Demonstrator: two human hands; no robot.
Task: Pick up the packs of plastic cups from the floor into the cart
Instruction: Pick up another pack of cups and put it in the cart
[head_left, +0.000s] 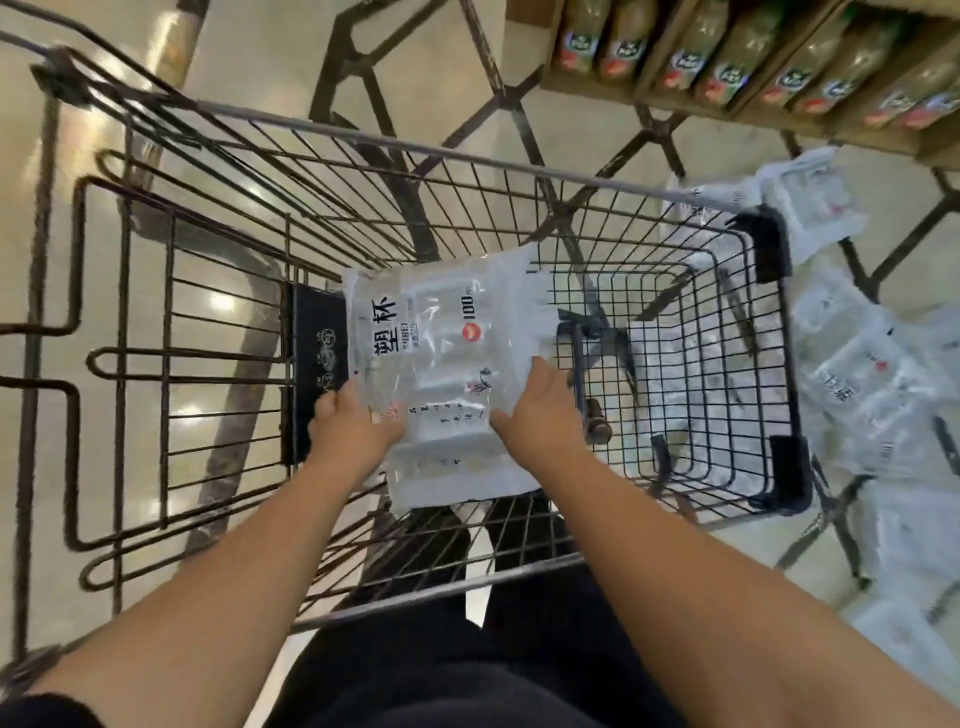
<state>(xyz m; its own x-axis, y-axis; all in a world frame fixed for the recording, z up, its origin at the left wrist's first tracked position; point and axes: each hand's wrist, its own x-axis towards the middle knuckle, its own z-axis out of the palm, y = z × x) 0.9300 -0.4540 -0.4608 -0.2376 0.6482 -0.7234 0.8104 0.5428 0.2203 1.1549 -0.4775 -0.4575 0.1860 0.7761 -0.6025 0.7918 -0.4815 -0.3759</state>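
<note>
A clear pack of plastic cups (447, 353) with black and red print hangs inside the wire cart (467, 156), over its basket. My left hand (353, 431) grips the pack's near left edge. My right hand (540, 410) holds its near right edge, fingers laid against the plastic. Several more packs of cups (872, 379) lie in a heap on the floor to the right of the cart, some seen through the wire side.
A low shelf of bottled drinks (753, 62) stands at the top right, behind the heap. The cart's folded child seat frame (104, 364) is at the left. My dark-trousered legs (467, 649) stand at the cart's near end. Pale tiled floor surrounds.
</note>
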